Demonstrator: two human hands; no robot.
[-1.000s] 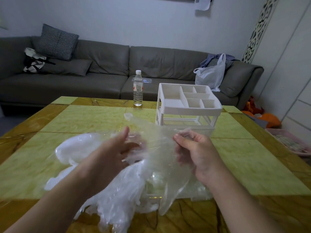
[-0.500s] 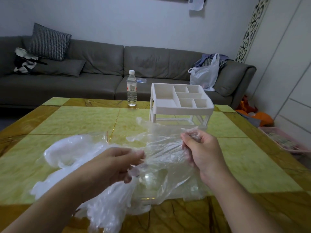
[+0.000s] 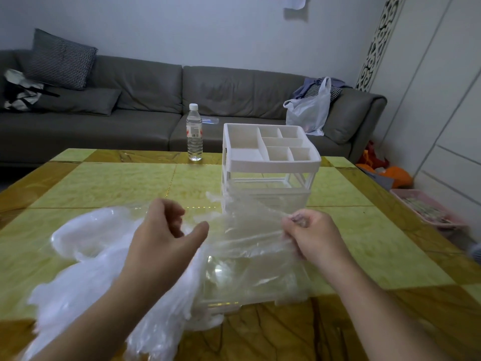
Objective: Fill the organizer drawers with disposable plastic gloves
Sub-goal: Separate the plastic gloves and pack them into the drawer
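The glove (image 3: pixel 250 230) stretches crosswise between my hands, above the clear drawer (image 3: pixel 255 280) on the surface (image 3: pixel 104 183). My right hand (image 3: pixel 312 238) pinches its end in curled fingers; my left hand (image 3: pixel 166 235) (nearer the glove heap (image 3: pixel 91 256)) has its fingers loosely curled, and whether they grip the film I cannot tell. The drawer lies directly below, so it goes straight down.

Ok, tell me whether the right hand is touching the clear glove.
Touching. The head view shows the right hand with fingers curled, pinching the clear glove at its edge.

A long grey sofa (image 3: pixel 156 108) stood against a plain pale wall (image 3: pixel 195 29), a striped cushion (image 3: pixel 61 59) at its left end. White cabinet panels (image 3: pixel 447 113) lined the right side beside what looked like a carved screen (image 3: pixel 377 40).
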